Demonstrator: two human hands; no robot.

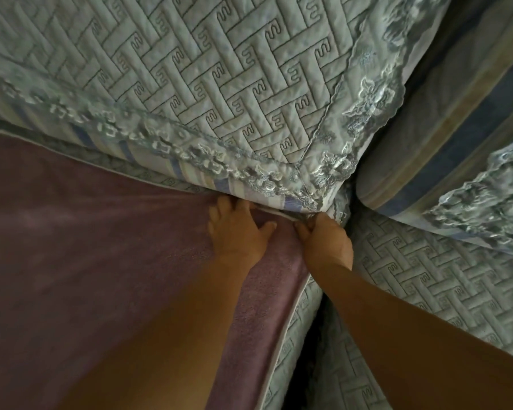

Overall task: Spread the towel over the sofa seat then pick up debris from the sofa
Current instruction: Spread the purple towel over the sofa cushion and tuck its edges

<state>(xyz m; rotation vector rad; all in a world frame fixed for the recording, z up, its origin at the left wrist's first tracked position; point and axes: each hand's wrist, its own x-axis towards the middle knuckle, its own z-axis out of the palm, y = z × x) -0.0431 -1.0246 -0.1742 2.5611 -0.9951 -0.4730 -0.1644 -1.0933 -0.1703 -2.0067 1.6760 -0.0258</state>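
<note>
Quilted back cushion (208,72) overhangs the sofa seat (427,291), purple towel (86,247) spread to its rear edge; left hand (237,232) flat, fingers splayed, right hand (326,244) pinching the towel's back corner.

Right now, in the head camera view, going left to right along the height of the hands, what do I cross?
purple towel → left hand → right hand → quilted seat cover
</note>
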